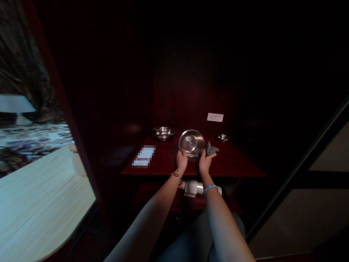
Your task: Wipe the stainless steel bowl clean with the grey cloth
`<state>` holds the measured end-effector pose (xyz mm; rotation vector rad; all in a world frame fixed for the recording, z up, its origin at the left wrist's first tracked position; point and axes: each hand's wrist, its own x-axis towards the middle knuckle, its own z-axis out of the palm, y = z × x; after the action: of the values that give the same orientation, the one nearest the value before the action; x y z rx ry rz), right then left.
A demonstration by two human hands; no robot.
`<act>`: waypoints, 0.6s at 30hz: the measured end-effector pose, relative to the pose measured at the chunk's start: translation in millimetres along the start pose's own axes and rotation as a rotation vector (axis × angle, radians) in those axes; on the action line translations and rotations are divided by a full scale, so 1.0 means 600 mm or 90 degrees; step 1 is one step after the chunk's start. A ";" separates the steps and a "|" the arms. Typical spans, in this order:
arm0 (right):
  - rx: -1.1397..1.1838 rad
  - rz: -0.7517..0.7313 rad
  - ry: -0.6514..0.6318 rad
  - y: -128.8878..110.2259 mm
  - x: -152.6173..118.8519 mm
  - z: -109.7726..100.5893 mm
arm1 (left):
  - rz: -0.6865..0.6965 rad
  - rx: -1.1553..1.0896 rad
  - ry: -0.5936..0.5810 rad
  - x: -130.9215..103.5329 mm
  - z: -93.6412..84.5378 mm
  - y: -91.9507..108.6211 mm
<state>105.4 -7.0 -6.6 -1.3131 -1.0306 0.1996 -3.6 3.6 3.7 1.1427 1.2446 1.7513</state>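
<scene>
A shiny metal bowl is held between my two hands above the dark red shelf, its hollow side tilted toward me. My left hand grips the bowl's lower left rim. On its lower right side, my right hand is closed around the rim. A crumpled grey cloth sits at the right hand's fingers, and its lower edge is partly hidden by them. Behind and to the left lie stacked metal bowls. A smaller metal bowl rests at the back right.
A blurred-out white paper lies on the shelf's left. Below, a white roll sits on a lower level. A wall socket is on the back panel. At left stand a light wooden table and a white container.
</scene>
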 end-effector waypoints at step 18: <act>-0.317 -0.156 -0.056 -0.054 -0.033 -0.022 | 0.037 0.000 -0.089 -0.003 0.004 0.005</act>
<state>90.1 -38.8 12.2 -1.6134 -1.3606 -0.2012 -0.7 1.6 6.6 1.2897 1.1375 1.6818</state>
